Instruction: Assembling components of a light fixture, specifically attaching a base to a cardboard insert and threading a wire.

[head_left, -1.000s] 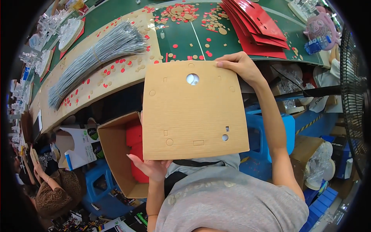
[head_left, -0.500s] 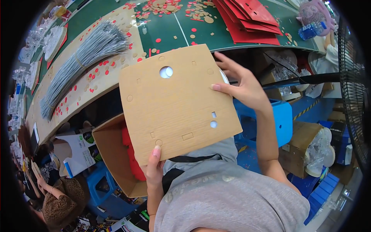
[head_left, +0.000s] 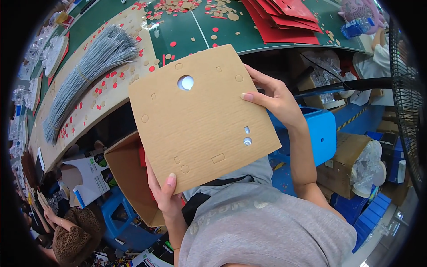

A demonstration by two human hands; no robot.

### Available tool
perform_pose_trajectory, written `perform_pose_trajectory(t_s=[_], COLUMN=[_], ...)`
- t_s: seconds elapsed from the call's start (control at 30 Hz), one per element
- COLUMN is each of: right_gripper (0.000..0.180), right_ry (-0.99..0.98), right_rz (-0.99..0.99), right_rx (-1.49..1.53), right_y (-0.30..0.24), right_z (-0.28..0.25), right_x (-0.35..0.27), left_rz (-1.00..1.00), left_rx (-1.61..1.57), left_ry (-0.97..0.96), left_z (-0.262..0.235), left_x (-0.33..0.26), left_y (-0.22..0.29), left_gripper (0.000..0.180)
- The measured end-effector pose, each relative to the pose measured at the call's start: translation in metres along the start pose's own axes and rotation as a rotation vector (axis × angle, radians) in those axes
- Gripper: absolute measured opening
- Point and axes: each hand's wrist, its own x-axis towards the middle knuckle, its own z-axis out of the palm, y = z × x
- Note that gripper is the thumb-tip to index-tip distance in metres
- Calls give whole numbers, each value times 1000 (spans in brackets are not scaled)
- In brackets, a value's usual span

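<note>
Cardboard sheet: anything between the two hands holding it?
Head view: only the cardboard sheet spans between the left hand at its bottom edge and the right hand at its right edge. It has one large round hole and small punched slots.

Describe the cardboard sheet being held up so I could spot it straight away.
In front of the green worktable, above the person's lap, the brown cardboard sheet is held by the left hand at its lower edge and the right hand at its right edge. Unlike the red card stack nearby, it is plain brown with one large round hole.
</note>
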Motion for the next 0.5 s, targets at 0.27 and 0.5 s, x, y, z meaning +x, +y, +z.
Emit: perform_pose_trajectory(t_s=[0.27,0.5], right_gripper=[77,77], right_ry=[-3,-49], right_rz=[-11,-28], right_rx=[50,84], right_y=[2,-7], right_z=[1,9], right_x=[-7,-10], left_rz=[-289,-181], left_rx=[33,43], left_ry=[-69,-167], left_z=[-7,-18], left_x=[2,10], left_y=[27,25], left_gripper=[91,89])
